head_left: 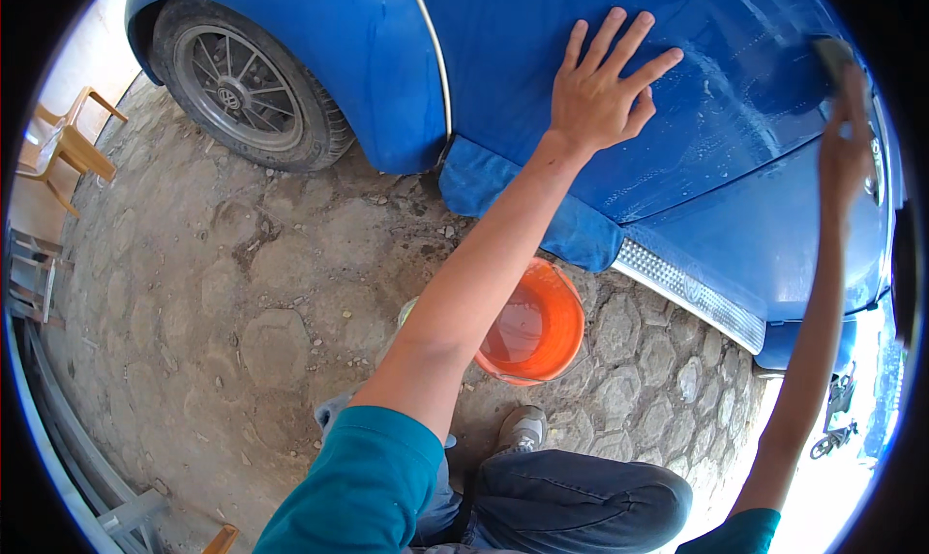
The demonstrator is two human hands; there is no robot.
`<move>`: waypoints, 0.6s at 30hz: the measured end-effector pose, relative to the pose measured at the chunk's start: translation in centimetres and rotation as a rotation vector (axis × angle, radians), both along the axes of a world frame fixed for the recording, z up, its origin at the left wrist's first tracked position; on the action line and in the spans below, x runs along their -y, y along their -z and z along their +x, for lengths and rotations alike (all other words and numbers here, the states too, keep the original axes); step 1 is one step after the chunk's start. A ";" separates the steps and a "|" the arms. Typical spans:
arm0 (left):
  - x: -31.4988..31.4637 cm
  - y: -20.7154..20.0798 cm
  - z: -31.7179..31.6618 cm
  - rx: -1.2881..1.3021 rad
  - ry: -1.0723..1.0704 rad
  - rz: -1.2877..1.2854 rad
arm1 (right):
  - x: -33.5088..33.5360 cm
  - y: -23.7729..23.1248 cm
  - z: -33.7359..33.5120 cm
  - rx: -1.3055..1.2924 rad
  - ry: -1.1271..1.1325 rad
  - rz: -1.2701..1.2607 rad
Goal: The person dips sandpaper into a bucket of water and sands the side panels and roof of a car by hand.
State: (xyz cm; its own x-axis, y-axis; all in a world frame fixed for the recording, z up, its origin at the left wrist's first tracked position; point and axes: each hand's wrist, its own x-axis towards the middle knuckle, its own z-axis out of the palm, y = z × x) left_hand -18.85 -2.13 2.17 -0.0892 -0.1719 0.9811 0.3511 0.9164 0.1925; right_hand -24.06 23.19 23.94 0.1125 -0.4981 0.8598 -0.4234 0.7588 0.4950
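My left hand lies flat with fingers spread on the wet blue car body panel. Water drops and pale streaks run across the paint. At the far right, my right hand is closed on a dark greyish pad held against the panel; its exact kind is unclear. A blue cloth drapes over the running board. Below it, an orange bucket with cloudy water stands on the ground, partly hidden by my left forearm.
A car wheel sits under the blue fender at the upper left. Brown chairs stand by the wall on the left, with metal bars below them. Uneven stone paving covers the ground. My shoe is near the bucket.
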 end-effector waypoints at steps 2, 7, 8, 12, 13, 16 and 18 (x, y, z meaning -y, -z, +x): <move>-0.9 -0.9 -0.1 0.017 -0.042 -0.027 | 0.8 2.2 -0.6 -0.021 -0.081 0.098; -0.3 -0.3 1.0 0.039 -0.082 -0.028 | 3.6 8.7 0.6 0.125 -0.159 0.234; -0.1 0.0 1.1 0.055 -0.097 -0.037 | 3.3 9.6 0.4 0.188 -0.246 0.303; 0.4 0.1 1.2 0.095 -0.115 -0.062 | 2.5 5.3 2.4 0.155 -0.123 0.592; 0.2 0.1 0.9 0.102 -0.116 -0.062 | 2.1 3.4 1.9 0.093 -0.107 0.572; -0.9 -0.2 0.0 0.086 -0.100 -0.054 | 1.7 -1.4 -0.1 -0.042 -0.098 0.398; -0.8 0.0 -0.2 0.084 -0.102 -0.054 | 3.5 -2.4 -1.1 -0.079 -0.204 0.156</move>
